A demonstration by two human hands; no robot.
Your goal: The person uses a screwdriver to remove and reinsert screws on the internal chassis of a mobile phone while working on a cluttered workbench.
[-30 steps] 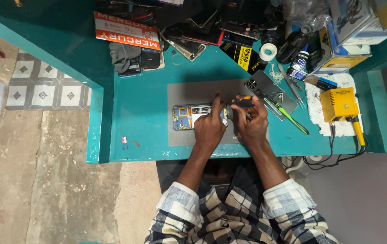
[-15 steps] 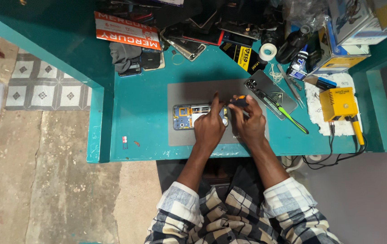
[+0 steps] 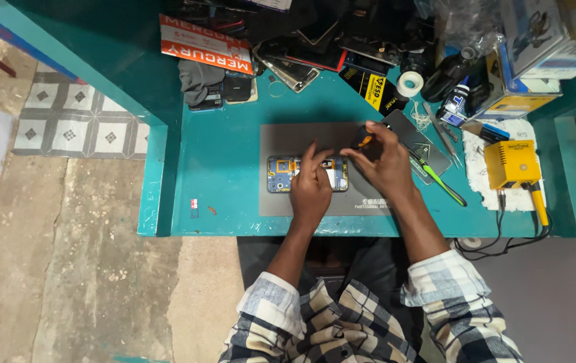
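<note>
An opened phone [image 3: 281,174] with its blue inner board showing lies on a grey work mat [image 3: 288,141] on the teal table. My left hand [image 3: 310,185] rests on the phone's right half, fingers spread and pressing down. My right hand [image 3: 385,158] is raised just to the right of the phone and pinches a small screwdriver with an orange and black handle [image 3: 364,140]. The screwdriver's tip is hidden behind my fingers.
A green-handled tool [image 3: 441,181] and a dark phone panel [image 3: 417,141] lie right of the mat. A yellow soldering station [image 3: 511,163] stands at the far right on a white cloth. Phones, boxes, a tape roll [image 3: 409,83] and bottles crowd the back. The table's front edge runs near my arms.
My right hand has lifted up and to the right, away from the phone, with the screwdriver. My left hand has stayed on the phone.
</note>
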